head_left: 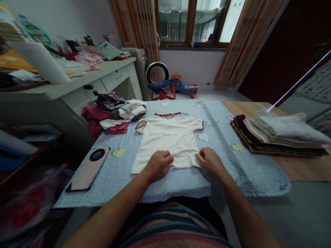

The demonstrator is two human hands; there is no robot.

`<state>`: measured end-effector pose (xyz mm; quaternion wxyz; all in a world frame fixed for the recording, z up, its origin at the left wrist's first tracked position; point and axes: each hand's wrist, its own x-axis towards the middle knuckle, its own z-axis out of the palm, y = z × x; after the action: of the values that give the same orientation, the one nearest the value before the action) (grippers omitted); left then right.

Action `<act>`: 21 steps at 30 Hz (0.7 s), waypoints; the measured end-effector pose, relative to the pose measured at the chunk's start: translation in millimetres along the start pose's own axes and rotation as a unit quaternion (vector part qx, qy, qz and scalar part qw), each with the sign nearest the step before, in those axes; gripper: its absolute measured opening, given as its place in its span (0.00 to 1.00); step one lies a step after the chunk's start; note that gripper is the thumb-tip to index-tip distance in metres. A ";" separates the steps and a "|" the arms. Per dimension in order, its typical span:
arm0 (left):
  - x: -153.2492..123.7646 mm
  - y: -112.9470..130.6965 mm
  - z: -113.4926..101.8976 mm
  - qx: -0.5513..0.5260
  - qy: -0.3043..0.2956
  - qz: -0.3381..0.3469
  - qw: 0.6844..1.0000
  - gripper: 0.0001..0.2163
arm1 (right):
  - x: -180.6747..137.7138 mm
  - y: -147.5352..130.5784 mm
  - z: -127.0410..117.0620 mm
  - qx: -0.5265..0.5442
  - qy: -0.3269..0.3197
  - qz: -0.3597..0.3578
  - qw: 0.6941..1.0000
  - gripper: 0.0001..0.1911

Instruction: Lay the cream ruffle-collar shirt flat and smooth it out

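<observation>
A cream short-sleeved shirt [168,137] with a dark ruffled neckline lies spread on the light blue quilted cloth [222,172], its collar pointing away from me. My left hand [159,163] rests on the lower middle of the shirt, fingers curled and closed on the fabric near the hem. At the lower right corner, my right hand [210,159] pinches the shirt's edge between thumb and fingers. The shirt's left sleeve is partly folded over, showing its dark trim, while the right sleeve lies out flat.
A rumpled pile of clothes [116,113] sits at the back left. Nearer on that side lies a phone [89,168]. Folded fabrics [279,132] are stacked on the right. A cluttered white desk [103,74] stands along the left; a stool [162,93] is beyond the table.
</observation>
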<state>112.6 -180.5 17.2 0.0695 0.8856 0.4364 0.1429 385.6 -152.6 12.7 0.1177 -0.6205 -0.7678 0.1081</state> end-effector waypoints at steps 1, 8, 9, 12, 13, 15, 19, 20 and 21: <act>0.0 1.2 -1.6 0.004 0.003 0.003 1.000 0.06 | -0.9 -1.6 1.4 -0.003 -0.006 0.003 1.000 0.11; -1.4 4.2 -4.3 -0.003 0.001 0.014 1.000 0.06 | 2.2 -15.7 8.9 0.021 0.028 0.021 0.999 0.06; -2.0 3.7 -3.5 -0.009 -0.001 0.013 1.000 0.06 | 2.2 -16.9 8.2 0.044 0.033 0.033 0.998 0.06; -3.9 2.6 -1.1 -0.029 -0.010 0.004 1.000 0.06 | 0.7 -18.9 4.6 0.115 0.037 0.071 0.990 0.05; -4.4 2.5 -0.6 -0.034 -0.012 0.001 0.999 0.06 | -0.1 -19.2 3.3 0.135 0.034 0.076 0.987 0.04; -5.3 2.5 -0.4 -0.037 -0.015 -0.001 0.999 0.07 | -2.0 -19.1 0.8 0.157 0.026 0.079 0.984 0.05; -6.3 1.7 -1.1 -0.041 -0.024 -0.001 0.999 0.10 | -6.3 -15.5 -3.4 0.139 0.010 0.090 0.986 0.09; -6.5 1.4 -1.3 -0.042 -0.026 -0.001 0.999 0.10 | -7.3 -14.3 -3.9 0.128 0.006 0.091 0.988 0.09; -6.6 1.1 -1.6 -0.042 -0.028 -0.001 0.999 0.11 | -8.2 -13.1 -4.1 0.115 -0.002 0.091 0.989 0.09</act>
<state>109.2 -186.4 17.7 0.1190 0.8850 0.4291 0.1362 376.5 -163.2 20.3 0.1764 -0.6701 -0.6908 0.2066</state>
